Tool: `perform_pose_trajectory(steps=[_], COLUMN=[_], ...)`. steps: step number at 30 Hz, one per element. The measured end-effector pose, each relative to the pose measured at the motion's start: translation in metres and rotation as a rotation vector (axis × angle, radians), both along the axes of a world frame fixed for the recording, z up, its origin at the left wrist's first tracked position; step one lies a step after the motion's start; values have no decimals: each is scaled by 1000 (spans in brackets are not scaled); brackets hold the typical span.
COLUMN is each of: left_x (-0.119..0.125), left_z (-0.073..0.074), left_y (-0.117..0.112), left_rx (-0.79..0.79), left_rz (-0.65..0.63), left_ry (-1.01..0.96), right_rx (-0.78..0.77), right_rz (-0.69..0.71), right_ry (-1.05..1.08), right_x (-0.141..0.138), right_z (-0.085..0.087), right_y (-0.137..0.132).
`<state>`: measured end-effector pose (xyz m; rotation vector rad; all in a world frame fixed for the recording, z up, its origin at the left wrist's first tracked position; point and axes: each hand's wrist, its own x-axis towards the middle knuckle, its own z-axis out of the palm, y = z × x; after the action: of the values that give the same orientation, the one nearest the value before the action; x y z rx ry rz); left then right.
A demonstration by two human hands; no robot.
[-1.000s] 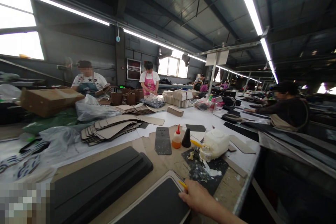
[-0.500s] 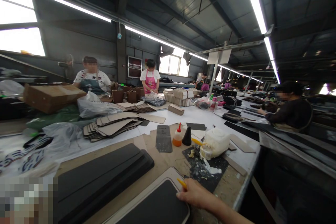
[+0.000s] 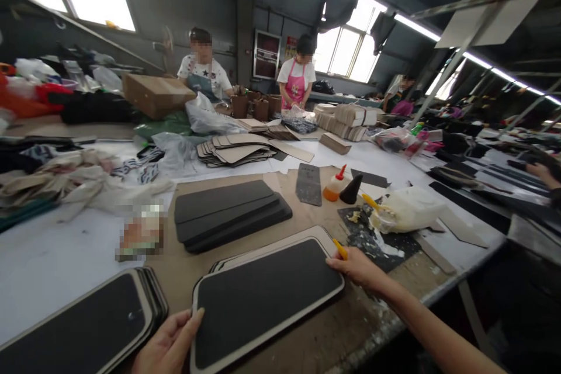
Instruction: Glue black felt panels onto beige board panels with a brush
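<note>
A rounded beige board with a black sheet on its face, the black-faced board [image 3: 267,298], lies at the front over other beige pieces. My left hand [image 3: 169,339] grips its left edge, thumb on top and the fingers partly hidden. At its right edge, my right hand [image 3: 355,266] pinches the board's rim. A yellow stick [image 3: 340,249] also pokes out of that hand; its other end is hidden. Just behind the board is a fanned stack of dark grey panels [image 3: 228,210]. To the left, similar black-faced boards [image 3: 79,327] are piled up.
A white glue jug [image 3: 412,210] lies tipped on a smeared black sheet [image 3: 394,257], a yellow handle at its mouth. Nearby stand a red-tipped bottle [image 3: 335,184] and a black cone [image 3: 350,189]. Beige cut boards [image 3: 241,149] are stacked farther back. Two co-workers stand across the table.
The view has swung left and down. My left hand now shows, holding the board's left edge. My right hand stays at the right edge with the yellow stick; the left pile has come into view.
</note>
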<state>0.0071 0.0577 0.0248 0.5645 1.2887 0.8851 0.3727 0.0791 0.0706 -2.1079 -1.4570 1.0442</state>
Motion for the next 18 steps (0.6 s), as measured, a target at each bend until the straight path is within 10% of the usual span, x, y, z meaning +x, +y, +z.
perform_pose_trajectory(steps=[18], left_x=[13], left_z=[14], left_y=[-7], left_rx=[150], left_rz=[90], left_ry=[84], right_rx=[55], right_rz=[78], right_ry=[-132], right_x=[6], right_z=[-8], right_y=[5])
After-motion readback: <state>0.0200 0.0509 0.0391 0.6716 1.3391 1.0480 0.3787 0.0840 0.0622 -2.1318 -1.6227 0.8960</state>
